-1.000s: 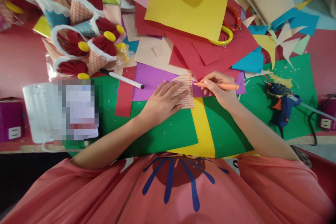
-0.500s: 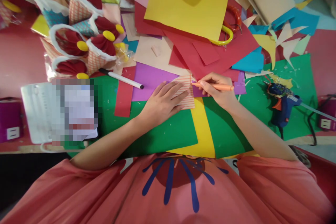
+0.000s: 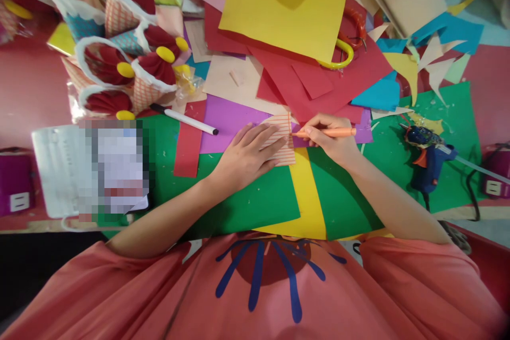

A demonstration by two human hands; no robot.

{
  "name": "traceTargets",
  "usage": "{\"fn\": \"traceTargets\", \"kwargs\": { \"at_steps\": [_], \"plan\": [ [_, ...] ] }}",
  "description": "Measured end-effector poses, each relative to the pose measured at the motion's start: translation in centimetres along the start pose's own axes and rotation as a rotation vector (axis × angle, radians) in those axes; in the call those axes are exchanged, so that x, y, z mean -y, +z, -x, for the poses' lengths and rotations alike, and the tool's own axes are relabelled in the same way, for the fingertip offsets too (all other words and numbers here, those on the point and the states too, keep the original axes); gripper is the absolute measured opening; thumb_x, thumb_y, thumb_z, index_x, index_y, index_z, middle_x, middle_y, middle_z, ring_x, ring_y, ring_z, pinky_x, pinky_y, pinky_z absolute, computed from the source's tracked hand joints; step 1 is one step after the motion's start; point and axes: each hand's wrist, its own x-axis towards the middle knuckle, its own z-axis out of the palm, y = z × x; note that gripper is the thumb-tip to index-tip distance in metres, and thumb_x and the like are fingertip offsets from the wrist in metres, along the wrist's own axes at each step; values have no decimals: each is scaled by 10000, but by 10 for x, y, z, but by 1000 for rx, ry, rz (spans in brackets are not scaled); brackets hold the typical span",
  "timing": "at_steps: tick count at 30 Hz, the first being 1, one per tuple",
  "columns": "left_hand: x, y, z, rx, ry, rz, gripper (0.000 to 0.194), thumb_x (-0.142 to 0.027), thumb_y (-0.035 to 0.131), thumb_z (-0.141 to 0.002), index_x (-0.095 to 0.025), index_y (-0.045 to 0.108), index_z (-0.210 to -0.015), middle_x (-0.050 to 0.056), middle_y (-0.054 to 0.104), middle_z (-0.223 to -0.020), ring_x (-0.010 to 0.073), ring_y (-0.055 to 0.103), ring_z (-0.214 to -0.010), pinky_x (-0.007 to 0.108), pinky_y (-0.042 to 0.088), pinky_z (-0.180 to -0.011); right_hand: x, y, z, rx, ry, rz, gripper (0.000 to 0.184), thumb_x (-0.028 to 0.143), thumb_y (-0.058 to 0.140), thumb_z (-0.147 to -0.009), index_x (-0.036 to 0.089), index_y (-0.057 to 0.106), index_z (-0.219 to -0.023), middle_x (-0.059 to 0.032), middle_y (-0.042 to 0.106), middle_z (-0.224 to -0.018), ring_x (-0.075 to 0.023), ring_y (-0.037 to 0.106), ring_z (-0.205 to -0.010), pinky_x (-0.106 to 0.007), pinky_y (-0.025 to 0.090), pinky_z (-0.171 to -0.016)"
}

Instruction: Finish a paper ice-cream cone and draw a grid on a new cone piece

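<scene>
Flat on a small cream sheet with orange lines [image 3: 285, 157] lies my left hand [image 3: 249, 155], open, fingers stretched and slightly spread; it covers part of the sheet. My right hand [image 3: 329, 141] is closed around an orange marker [image 3: 338, 132], whose tip is at the sheet's right edge. Lines run across the sheet, and another runs down near its right edge. Beneath it lie a purple sheet [image 3: 223, 122] and a green sheet [image 3: 255, 207]. To the left of my left hand rests a white marker with black ends [image 3: 190, 121].
Padded ice-cream-cone shapes [image 3: 105, 64] crowd the back left. A phone [image 3: 121, 170], partly pixelated, lies on the left. At the back are a yellow sheet [image 3: 287, 5], red sheets [image 3: 319, 74] and scissors with yellow and red handles [image 3: 342, 58]. A blue glue gun [image 3: 428, 170] lies at right.
My right hand and the orange marker have shifted slightly down along the sheet's right edge, toward my body. My left hand stays in place.
</scene>
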Motion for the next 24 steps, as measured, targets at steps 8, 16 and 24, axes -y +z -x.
{"fn": "traceTargets", "kwargs": {
  "at_steps": [8, 16, 24],
  "plan": [
    [-1, 0, 0, -6, 3, -50, 455, -366, 458, -988, -243, 489, -1425, 115, 528, -1444, 295, 463, -1356, 528, 346, -1149, 1, 1, 2, -61, 15, -70, 188, 328, 630, -832, 177, 655, -723, 28, 654, -614, -63, 548, -480, -197, 430, -470],
    [0, 1, 0, 19, -24, -10, 473, -364, 461, -987, -263, 460, -1450, 112, 504, -1469, 299, 437, -1385, 550, 307, -1172, 2, 2, 4, -46, 10, 21, 209, 349, 620, -853, 179, 654, -737, 28, 652, -613, -64, 538, -470, -206, 419, -479],
    [-1, 1, 0, 10, -11, -45, 464, -370, 456, -990, -241, 476, -1436, 121, 517, -1458, 304, 453, -1373, 543, 323, -1161, 1, 1, 1, 5, 51, 14, 232, 352, 640, -805, 172, 644, -660, 16, 641, -561, -77, 530, -452, -209, 375, -440]
  ]
}}
